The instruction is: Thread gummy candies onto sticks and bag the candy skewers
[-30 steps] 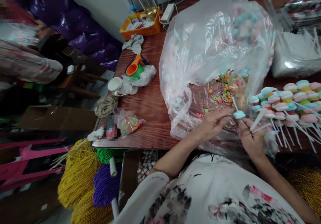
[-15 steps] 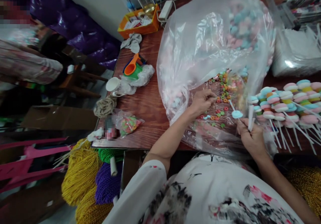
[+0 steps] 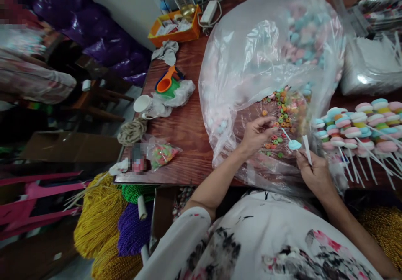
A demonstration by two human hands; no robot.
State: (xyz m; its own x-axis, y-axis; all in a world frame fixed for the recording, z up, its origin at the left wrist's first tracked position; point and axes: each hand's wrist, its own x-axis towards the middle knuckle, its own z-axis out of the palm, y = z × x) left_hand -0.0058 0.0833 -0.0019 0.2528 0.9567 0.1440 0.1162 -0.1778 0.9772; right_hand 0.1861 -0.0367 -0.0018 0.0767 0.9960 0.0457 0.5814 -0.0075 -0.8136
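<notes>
Big clear plastic bag (image 3: pixel 266 54) fills the middle of the wooden tabletop (image 3: pixel 185 133), crinkled and glossy, with pale pink and blue sweets showing through its far side. Its mouth lies open toward the near edge, and there's a scatter of small ring candies (image 3: pixel 279 112) inside, orange, green, red, all loop-shaped. The left hand (image 3: pixel 256 133) is in that opening, fingers curled over the rings; whether its grip has closed on one I cannot tell. The right hand (image 3: pixel 315 173) sits at the near edge just right of the bag, grip pinching 2 thin white sticks (image 3: pixel 306 148), one carrying a flat light-blue candy (image 3: pixel 294 145) that hovers just above the rings.

Off to the right edge, a heap of finished candy sticks (image 3: pixel 361 127) lies stacked, round pastel discs in pink, blue and yellow, white stems fanning toward the near edge. Behind it, a glossy pack of white sticks (image 3: pixel 367 68).

Left of the bag: an orange scoop (image 3: pixel 166 84) on a green cup, a white cup (image 3: pixel 143 104), a coil of twine (image 3: pixel 132 131), a small bag of sweets (image 3: pixel 161 153) at the near left corner. An orange tray (image 3: pixel 176 28) sits at the far left corner. Below the tabletop, bundles of yellow cord (image 3: pixel 97 221), rope-like. No writing readable anywhere.
</notes>
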